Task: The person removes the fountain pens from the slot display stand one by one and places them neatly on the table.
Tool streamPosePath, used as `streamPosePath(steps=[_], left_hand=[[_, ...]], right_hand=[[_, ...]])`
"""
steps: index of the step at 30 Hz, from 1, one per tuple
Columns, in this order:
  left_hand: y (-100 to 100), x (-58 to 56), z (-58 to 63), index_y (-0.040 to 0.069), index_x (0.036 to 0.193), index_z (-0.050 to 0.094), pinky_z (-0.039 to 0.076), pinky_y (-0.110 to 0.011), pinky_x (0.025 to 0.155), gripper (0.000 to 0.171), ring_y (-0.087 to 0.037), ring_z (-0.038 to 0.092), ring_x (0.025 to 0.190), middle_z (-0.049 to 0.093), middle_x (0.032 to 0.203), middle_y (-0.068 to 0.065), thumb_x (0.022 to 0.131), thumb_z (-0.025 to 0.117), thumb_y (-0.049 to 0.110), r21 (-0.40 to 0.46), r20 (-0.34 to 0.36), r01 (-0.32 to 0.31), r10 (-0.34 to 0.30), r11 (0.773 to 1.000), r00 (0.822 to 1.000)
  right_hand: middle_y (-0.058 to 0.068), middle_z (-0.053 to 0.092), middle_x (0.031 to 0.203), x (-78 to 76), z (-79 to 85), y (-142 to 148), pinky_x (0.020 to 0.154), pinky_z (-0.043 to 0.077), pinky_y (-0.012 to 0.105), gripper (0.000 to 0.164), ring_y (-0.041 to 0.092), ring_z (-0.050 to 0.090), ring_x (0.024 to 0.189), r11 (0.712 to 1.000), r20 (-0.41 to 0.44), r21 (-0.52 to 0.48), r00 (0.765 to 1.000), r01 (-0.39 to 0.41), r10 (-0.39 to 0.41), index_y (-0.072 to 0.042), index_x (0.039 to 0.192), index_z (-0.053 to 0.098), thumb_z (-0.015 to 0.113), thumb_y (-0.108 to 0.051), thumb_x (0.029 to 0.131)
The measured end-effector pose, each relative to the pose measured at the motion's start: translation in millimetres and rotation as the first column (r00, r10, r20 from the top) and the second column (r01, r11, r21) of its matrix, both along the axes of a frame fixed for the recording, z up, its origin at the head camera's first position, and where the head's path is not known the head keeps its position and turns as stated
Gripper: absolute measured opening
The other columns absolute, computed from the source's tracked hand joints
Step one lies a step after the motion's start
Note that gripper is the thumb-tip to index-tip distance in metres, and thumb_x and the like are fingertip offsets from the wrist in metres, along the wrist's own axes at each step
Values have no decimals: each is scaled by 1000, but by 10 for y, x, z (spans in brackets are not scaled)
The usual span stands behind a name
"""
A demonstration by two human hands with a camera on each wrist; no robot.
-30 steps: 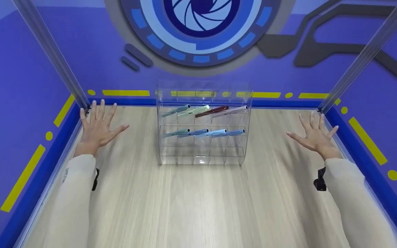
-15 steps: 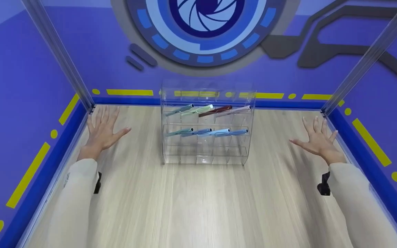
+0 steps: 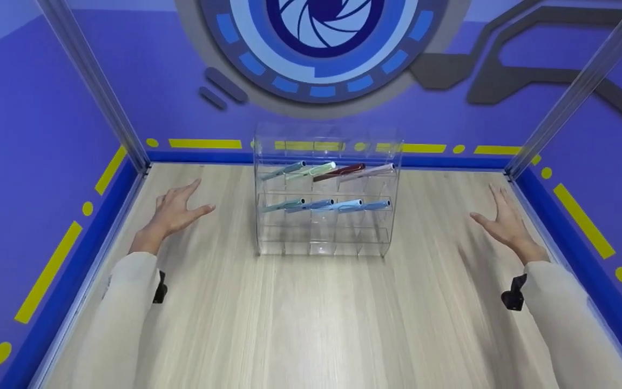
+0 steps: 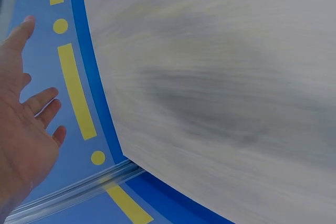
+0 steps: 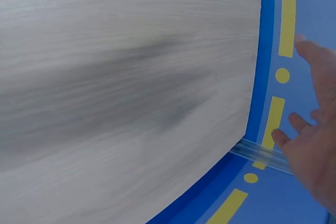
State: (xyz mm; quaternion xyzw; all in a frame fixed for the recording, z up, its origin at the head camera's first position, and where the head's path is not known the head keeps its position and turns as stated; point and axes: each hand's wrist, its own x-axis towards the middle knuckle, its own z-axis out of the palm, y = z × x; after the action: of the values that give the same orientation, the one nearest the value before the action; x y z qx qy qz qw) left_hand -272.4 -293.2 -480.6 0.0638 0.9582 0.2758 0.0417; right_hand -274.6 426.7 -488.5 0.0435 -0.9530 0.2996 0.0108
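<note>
A clear acrylic pen rack (image 3: 322, 235) with tiered slots stands at the back middle of the table. On its upper tier lie a teal pen (image 3: 284, 170), a pale green pen (image 3: 319, 169), a dark red pen (image 3: 339, 172) and a pale lilac pen (image 3: 370, 172). The tier below bears several blue and green pens, among them a light blue pen (image 3: 343, 206). Left of the rack, my left hand (image 3: 173, 213) hovers with relaxed, slightly bent fingers and holds nothing. My right hand (image 3: 508, 221), at the right side, holds nothing and its fingers are extended.
The wood-grain table (image 3: 311, 324) is enclosed by purple-blue panels with yellow markings. Clear corner posts rise at the back left and back right, the right post (image 3: 570, 102) behind my right hand. A black wrist camera (image 3: 513, 294) sits at the right sleeve.
Both hands have turned from spread, palm-down poses to more sideways ones with the fingers closer together. My left hand has shifted slightly right. The rack and pens stay put.
</note>
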Motion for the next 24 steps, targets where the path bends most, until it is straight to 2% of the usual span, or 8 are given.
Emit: streamPosePath(steps=[4,6,10,13,18,21,23,24], left_hand=[[54,-5,-17,5,162,26,10,-71,120,81,-52,23,149,31,163,-28,101,63,43,23,-16,19,-18,1000,1000],[76,0,-23,5,161,28,12,-70,121,79,-51,25,150,32,163,-27,101,63,42,42,-18,21,-20,999,1000],[112,13,-43,8,160,33,20,-68,123,76,-48,29,150,39,159,-26,101,64,44,118,0,34,-34,992,999],[140,25,-76,11,159,37,26,-69,121,73,-46,31,150,44,157,-24,101,64,45,189,33,55,-63,980,997],[168,49,-135,12,159,37,23,-67,123,72,-44,33,151,44,158,-23,101,63,45,264,64,62,-82,962,995],[224,25,-173,12,159,38,23,-65,124,71,-42,37,149,46,156,-23,101,65,41,301,67,63,-87,952,994],[276,-1,-192,11,158,39,26,-63,123,69,-41,40,147,47,155,-23,101,65,40,327,67,72,-99,942,993],[306,-13,-202,11,158,39,28,-63,123,68,-41,41,146,49,154,-23,101,65,39,342,66,78,-107,936,992]], right_hand=[[39,5,164,2,2,22,111,25,80,89,66,21,144,998,-7,-55,1000,21,-21,3,162,3,63,-25,103],[38,6,165,9,3,21,109,29,80,88,65,24,143,994,9,-103,1000,25,-24,2,162,1,61,-25,104],[37,11,165,35,15,-8,113,28,76,85,62,23,146,982,34,-185,999,29,-23,2,162,4,59,-27,105],[37,15,164,45,24,-43,116,27,72,83,59,24,147,977,49,-211,999,35,-25,5,162,8,58,-30,106],[36,19,164,-5,22,-142,116,31,69,79,56,27,148,975,63,-222,998,23,-9,6,161,13,56,-32,107],[35,24,163,-7,29,-180,114,35,68,77,54,30,148,974,68,-225,998,16,-1,4,161,16,55,-33,107],[34,30,161,2,43,-197,115,43,56,75,52,33,147,974,68,-224,998,12,3,3,161,19,55,-33,107],[33,32,160,11,50,-201,112,48,45,73,52,35,146,975,68,-224,998,12,3,3,161,21,55,-33,107]])
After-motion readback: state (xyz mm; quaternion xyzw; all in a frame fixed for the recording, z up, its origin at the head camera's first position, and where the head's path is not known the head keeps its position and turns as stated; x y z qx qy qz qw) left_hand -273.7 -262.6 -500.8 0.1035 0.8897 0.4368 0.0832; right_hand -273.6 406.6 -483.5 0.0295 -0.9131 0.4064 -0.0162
